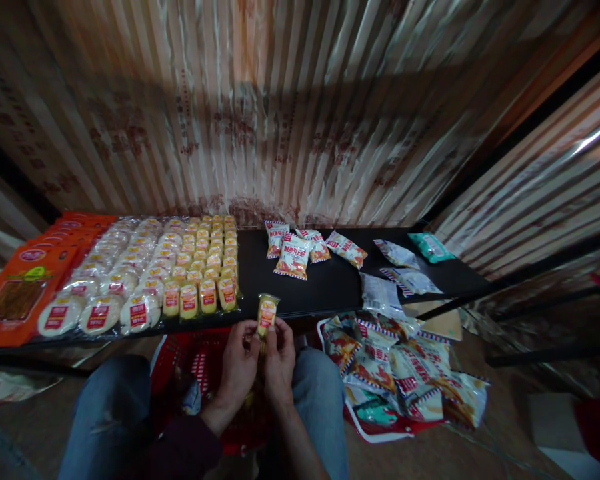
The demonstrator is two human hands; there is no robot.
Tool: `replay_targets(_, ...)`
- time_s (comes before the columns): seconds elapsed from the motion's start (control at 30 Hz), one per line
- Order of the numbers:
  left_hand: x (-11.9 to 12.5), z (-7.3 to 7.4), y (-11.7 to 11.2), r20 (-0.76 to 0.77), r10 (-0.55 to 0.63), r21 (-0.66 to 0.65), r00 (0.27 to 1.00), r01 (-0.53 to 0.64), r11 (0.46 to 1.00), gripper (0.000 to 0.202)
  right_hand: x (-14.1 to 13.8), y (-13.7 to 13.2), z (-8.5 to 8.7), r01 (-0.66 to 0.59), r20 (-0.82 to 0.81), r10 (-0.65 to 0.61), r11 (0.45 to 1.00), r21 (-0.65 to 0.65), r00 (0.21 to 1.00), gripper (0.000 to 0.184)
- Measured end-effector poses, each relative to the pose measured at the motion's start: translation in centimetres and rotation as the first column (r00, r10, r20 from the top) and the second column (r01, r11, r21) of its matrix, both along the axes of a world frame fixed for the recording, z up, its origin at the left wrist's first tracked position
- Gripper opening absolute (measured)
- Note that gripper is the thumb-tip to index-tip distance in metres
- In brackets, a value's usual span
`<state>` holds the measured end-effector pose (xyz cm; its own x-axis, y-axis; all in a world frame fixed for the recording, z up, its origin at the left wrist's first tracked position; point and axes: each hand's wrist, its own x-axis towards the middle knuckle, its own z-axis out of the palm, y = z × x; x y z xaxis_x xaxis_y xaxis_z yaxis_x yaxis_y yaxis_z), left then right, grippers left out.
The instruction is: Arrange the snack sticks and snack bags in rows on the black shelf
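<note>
Between my two hands I hold one small wrapped snack cake, yellow with a red and white label, upright in front of the shelf edge. My left hand pinches its left side, and my right hand pinches the right. Just left of it on the black shelf stand rows of the same yellow snack cakes. Beside those lie rows of round white wrapped crackers. Below my hands, a red basket sits between my knees, its contents partly hidden by my arms.
Orange snack packets line the shelf's left end. White snack bags and a teal bag lie loosely toward the right. A second red basket, heaped with snack bags, stands by my right knee. Plastic-covered corrugated sheeting backs the shelf.
</note>
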<state>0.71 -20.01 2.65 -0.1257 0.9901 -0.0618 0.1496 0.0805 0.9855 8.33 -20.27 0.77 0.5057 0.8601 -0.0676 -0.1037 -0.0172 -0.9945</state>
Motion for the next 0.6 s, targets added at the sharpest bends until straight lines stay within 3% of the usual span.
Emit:
replay_targets(0.23,0.5,1.2,1.0,-0.072,-0.03,0.085,0.997,0.036,0.996,0.03,0.7,1.7,1.0,-0.033,0.032,0.033,0.999,-0.002,0.999,0.036)
replay_targets(0.6,1.4,1.8,3.0,0.016,-0.047,-0.056,0.999,0.048,0.997,0.047,1.2,6.0,1.4,-0.1,0.023,0.099,0.993,0.058,0.995,0.035)
